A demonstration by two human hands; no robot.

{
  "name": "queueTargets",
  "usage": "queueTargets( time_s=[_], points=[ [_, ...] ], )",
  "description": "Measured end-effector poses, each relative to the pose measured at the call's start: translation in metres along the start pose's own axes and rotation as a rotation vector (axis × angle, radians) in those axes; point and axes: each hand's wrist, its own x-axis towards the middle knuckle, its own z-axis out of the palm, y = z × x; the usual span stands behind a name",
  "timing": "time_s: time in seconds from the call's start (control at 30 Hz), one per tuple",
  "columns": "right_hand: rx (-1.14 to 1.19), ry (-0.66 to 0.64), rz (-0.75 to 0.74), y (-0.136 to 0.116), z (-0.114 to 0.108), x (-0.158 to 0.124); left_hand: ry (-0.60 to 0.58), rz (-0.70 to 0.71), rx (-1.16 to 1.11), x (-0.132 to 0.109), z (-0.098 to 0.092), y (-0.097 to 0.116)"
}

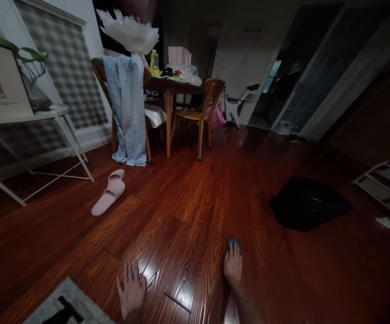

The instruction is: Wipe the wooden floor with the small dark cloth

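My right hand (pixel 233 264) is low in the view, right of the middle, with its fingers closed over a small bunched blue-grey cloth (pixel 234 245) on the glossy wooden floor (pixel 195 234). Most of the cloth is hidden beneath the fingers. My left hand (pixel 133 290) is empty, its fingers spread apart, over or on the floor at lower left; contact is hard to tell. Beside it, a grey rug (pixel 69 299) with a black pattern enters from the bottom edge.
Pink slippers (pixel 109 193) lie ahead on the left, near a white metal table (pixel 60 112). Jeans (pixel 127 108) hang over a chair by the wooden dining table (pixel 168 121). Another chair (pixel 199 112) stands beside it. At right are a black bag-like object (pixel 309 202) and a white rack (pixel 383 189).
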Motion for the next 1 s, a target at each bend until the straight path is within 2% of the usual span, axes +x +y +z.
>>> queueTargets(
  time_s=[0.1,0.2,0.27,0.33,0.43,0.53,0.63,0.7,0.77,0.87,1.0],
  points=[
    [-0.014,0.085,0.071,-0.001,0.005,-0.017,-0.045,0.02,0.041,0.0,-0.007,0.0],
    [-0.036,0.105,0.164,-0.038,0.009,-0.035,-0.053,0.025,0.075,-0.001,-0.014,0.001],
    [-0.036,0.017,0.124,-0.071,0.01,-0.047,-0.041,0.017,0.091,-0.001,-0.017,0.002],
    [-0.003,-0.155,-0.056,-0.105,0.009,-0.064,-0.03,0.01,0.096,-0.001,-0.017,0.002],
    [0.12,-0.416,-0.421,-0.153,0.006,-0.102,-0.021,0.014,0.079,0.0,-0.013,0.002],
    [0.262,-0.582,-0.736,-0.189,0.004,-0.144,-0.015,0.028,0.053,0.002,-0.006,0.0],
    [0.356,-0.692,-1.024,-0.208,0.001,-0.163,0.015,0.035,0.05,0.004,0.0,-0.003],
    [0.369,-0.723,-1.125,-0.209,-0.002,-0.154,0.035,0.041,0.041,0.005,0.003,-0.004],
    [0.332,-0.704,-1.104,-0.201,-0.004,-0.131,0.035,0.055,0.006,0.005,0.003,-0.005],
    [0.232,-0.593,-0.877,-0.172,-0.007,-0.082,0.03,0.058,-0.045,0.005,0.002,-0.005],
    [0.092,-0.401,-0.447,-0.108,-0.009,-0.026,0.07,0.025,-0.037,0.004,0.003,-0.004]
  ],
)
